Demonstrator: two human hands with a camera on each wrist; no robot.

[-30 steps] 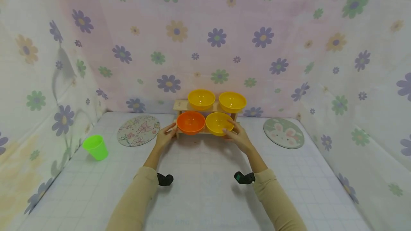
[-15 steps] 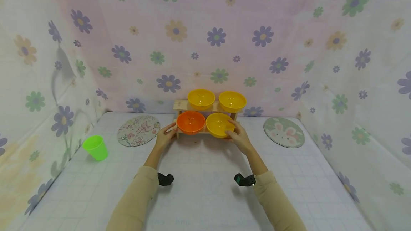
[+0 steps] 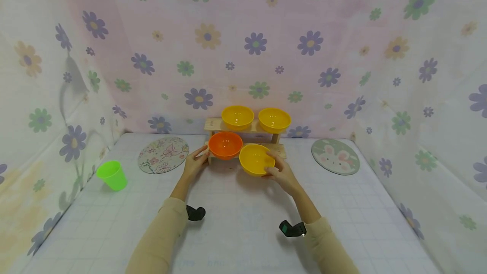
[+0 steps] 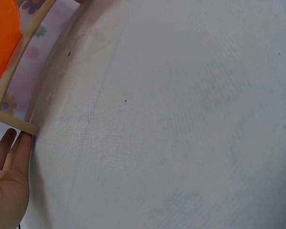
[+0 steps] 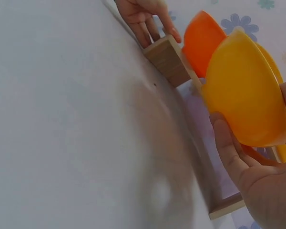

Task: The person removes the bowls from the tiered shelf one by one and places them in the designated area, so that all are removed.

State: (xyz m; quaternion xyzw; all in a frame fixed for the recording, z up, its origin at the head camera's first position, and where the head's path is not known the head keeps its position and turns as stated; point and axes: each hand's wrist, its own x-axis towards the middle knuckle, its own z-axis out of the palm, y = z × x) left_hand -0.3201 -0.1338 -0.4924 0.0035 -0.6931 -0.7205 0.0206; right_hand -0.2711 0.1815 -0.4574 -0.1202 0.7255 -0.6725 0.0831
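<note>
My right hand (image 3: 285, 177) pinches a yellow bowl (image 3: 253, 160) by its right side, thumb at the rim and fingers underneath. The bowl is tilted and hangs just in front of the lower tier of a small wooden two-tier rack (image 3: 279, 150). In the right wrist view, the fingers (image 5: 225, 143) support the yellow bowl's (image 5: 245, 90) outside. My left hand (image 3: 195, 165) touches the rack's left end with extended fingers (image 4: 21, 155), beside an orange bowl (image 3: 225, 145) on the lower tier. Its thumb is hidden in the left wrist view.
Two more yellow bowls, one left (image 3: 237, 117) and one right (image 3: 274, 120), stand on the upper tier. A floral round mat (image 3: 163, 155) and a green cup (image 3: 112, 175) are at left; a rabbit mat (image 3: 335, 157) lies at right. Flowered cloth walls surround the table.
My right hand has drawn the yellow bowl off the lower tier, toward me and slightly left, tilting it. My left hand stays at the rack's end.
</note>
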